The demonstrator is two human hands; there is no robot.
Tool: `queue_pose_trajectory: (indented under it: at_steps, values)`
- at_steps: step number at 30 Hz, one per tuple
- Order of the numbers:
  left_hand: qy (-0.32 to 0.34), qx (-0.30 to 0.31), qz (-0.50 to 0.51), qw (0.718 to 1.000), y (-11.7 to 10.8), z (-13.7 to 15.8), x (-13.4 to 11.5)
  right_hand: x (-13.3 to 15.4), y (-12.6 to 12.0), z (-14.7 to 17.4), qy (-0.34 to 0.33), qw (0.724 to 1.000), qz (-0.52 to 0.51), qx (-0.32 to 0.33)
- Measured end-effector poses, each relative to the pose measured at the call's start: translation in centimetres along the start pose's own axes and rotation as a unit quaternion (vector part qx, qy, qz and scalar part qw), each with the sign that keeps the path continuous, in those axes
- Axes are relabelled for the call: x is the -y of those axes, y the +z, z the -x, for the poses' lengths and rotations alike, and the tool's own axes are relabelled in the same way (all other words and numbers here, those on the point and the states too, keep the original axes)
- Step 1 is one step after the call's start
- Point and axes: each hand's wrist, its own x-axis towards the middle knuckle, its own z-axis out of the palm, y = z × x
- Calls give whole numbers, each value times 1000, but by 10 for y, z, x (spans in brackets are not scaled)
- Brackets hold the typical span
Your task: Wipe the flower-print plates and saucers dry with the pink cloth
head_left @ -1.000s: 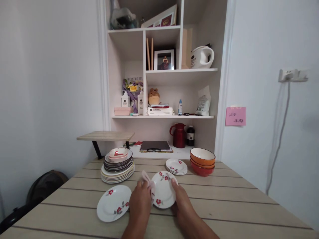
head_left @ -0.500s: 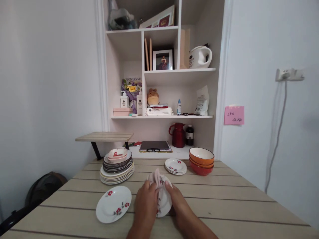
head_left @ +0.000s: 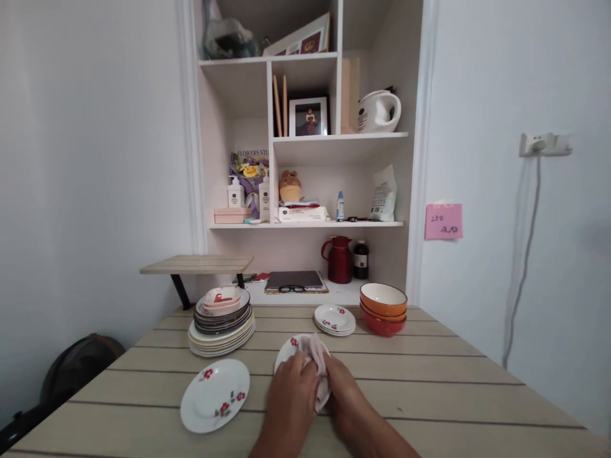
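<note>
Both hands are at a small white plate with red flowers (head_left: 285, 353), low over the front middle of the table. My left hand (head_left: 293, 391) is closed on a pale pink cloth (head_left: 312, 348), pressing it over the plate's face. Round the plate's right edge my right hand (head_left: 344, 388) is wrapped, with the cloth close by its thumb. The hands and cloth hide much of this plate. Left of them a larger white flowered plate (head_left: 214, 394) lies on the table. Beyond the hands sits a short stack of small flowered plates (head_left: 334, 318).
At the left back stands a tall stack of plates (head_left: 222, 331) topped by small dishes. Orange and red bowls (head_left: 383, 312) are stacked at the right back. A small raised shelf (head_left: 198, 264) stands at the back left; behind lie a laptop (head_left: 293, 280) and a red jug (head_left: 339, 259).
My left hand and the cloth have moved right across the plate, uncovering its left side and covering more of its right. My right hand still grips the edge.
</note>
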Motion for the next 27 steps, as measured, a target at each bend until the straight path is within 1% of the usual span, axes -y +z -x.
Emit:
queue_pose_trajectory:
  at_steps: [3, 5, 7, 9, 11, 13, 15, 17, 19, 20, 23, 25, 27]
  values:
    - [-108, -3, -44, 993, -9, -5, 13, -1, 7, 7, -33, 999, 8, 31]
    - [-135, -1, -70, 988, -15, -8, 19, -1, 10, 8, -23, 999, 12, 21]
    - [-134, 3, -80, 988, -17, -9, 20, -1, 10, 6, -10, 1000, 8, 3]
    - [-114, 7, -72, 991, -15, -8, 14, 1, 7, 2, -12, 1000, -16, -18]
    - [-72, 9, -52, 996, -10, -5, 6, 2, 3, -2, -20, 998, -39, -40]
    - [-24, 10, -32, 999, -5, -1, -3, 4, -1, -5, -12, 998, -31, -55]
    - [5, 11, -20, 1000, -1, 1, -8, 3, -2, -5, 7, 999, -3, -53]
    - [14, 10, -16, 1000, 0, 1, -8, 2, -1, -3, 16, 999, 16, -39]
    - [4, 4, -20, 1000, -3, -1, -3, -1, 2, 0, 1, 1000, 16, -19]
    - [-13, -1, -26, 1000, -4, -2, 0, -3, 4, 2, -9, 1000, 13, -8]
    - [-89, -18, -61, 994, -10, -7, 13, -5, 7, 4, -17, 1000, -2, 20]
    - [-117, -23, -77, 990, -13, -9, 19, -4, 7, 2, -8, 1000, -21, 9]
    - [-109, -27, -74, 991, -14, -9, 20, 0, 3, -2, -13, 999, -50, -17]
